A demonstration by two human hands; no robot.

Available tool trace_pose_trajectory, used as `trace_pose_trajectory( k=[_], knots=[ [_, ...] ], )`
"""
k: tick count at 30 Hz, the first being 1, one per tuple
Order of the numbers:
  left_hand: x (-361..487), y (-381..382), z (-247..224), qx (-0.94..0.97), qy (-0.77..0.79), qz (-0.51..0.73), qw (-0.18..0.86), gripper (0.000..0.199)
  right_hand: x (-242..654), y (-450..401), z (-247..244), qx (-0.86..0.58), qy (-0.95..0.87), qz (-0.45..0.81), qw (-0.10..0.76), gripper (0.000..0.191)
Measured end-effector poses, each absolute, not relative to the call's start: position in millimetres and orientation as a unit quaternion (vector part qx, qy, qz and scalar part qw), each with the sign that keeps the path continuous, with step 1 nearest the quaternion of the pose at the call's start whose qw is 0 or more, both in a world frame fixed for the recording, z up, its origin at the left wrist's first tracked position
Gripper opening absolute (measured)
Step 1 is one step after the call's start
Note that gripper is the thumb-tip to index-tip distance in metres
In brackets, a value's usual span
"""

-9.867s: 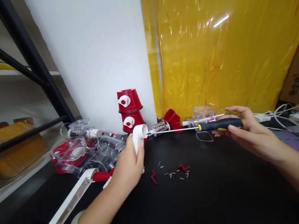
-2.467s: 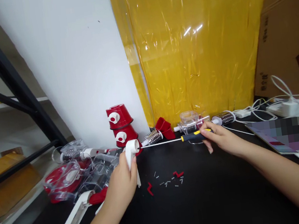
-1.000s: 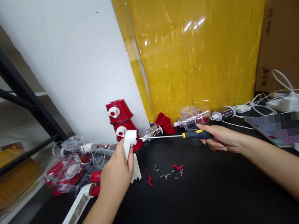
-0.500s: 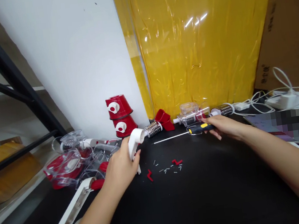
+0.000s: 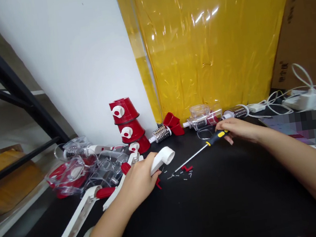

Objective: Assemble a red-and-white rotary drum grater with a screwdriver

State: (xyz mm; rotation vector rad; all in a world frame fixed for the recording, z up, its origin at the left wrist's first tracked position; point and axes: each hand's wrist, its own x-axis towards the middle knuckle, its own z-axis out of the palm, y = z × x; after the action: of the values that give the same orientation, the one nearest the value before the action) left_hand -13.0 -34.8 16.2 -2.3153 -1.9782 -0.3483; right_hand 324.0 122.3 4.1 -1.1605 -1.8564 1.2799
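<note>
Since the black counter (image 5: 216,208) carries nearly everything, start there. Clear plastic housings (image 5: 109,169) heaped on the left, lumped together probably just to save room. Long white crank (image 5: 70,228) with red end lies slanted beside the left forearm. Red cups (image 5: 136,131), three visible, stacked upside down by the wall panel (image 5: 71,60), likely nested for space; anything inside them can't be seen. Clear hopper (image 5: 200,118) at the back looks to have a metal drum in or behind it, can't tell which. Red box-like piece (image 5: 173,123) beside a perforated drum (image 5: 162,133); contents not visible.

Left hand (image 5: 140,181): grip closed around the white elbow piece (image 5: 163,158), round end left exposed, held up off the counter, likely so the end stays reachable. Right hand (image 5: 238,129): grip closed on the handle of the screwdriver (image 5: 217,137), shaft slanting down, tip at the scattered metal pins (image 5: 185,179); contact unclear. Angle probably lets the tip get in among them. Red zigzag clip (image 5: 187,168) lies by the pins, smallest bits loose between the hands, presumably for easy reach.
</note>
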Motion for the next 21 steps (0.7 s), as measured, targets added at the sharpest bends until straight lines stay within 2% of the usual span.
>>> trace_pose_trajectory(
  k=[6, 13, 21],
  knots=[
    [-6.8, -32.7, 11.0, -0.768, -0.616, -0.172, -0.022, 0.019, 324.4, 124.2, 3.3, -0.442, -0.680, 0.495, 0.311, 0.021],
    [-10.9, -32.8, 8.9, -0.769, -0.590, -0.238, -0.065, 0.036, 323.8, 120.3, 6.9, -0.408, -0.666, 0.520, 0.346, 0.020],
    [-8.0, -34.5, 6.1, -0.768, -0.576, -0.257, -0.113, 0.035, 321.1, 117.5, 7.1, -0.390, -0.663, 0.532, 0.354, 0.018]
  ],
)
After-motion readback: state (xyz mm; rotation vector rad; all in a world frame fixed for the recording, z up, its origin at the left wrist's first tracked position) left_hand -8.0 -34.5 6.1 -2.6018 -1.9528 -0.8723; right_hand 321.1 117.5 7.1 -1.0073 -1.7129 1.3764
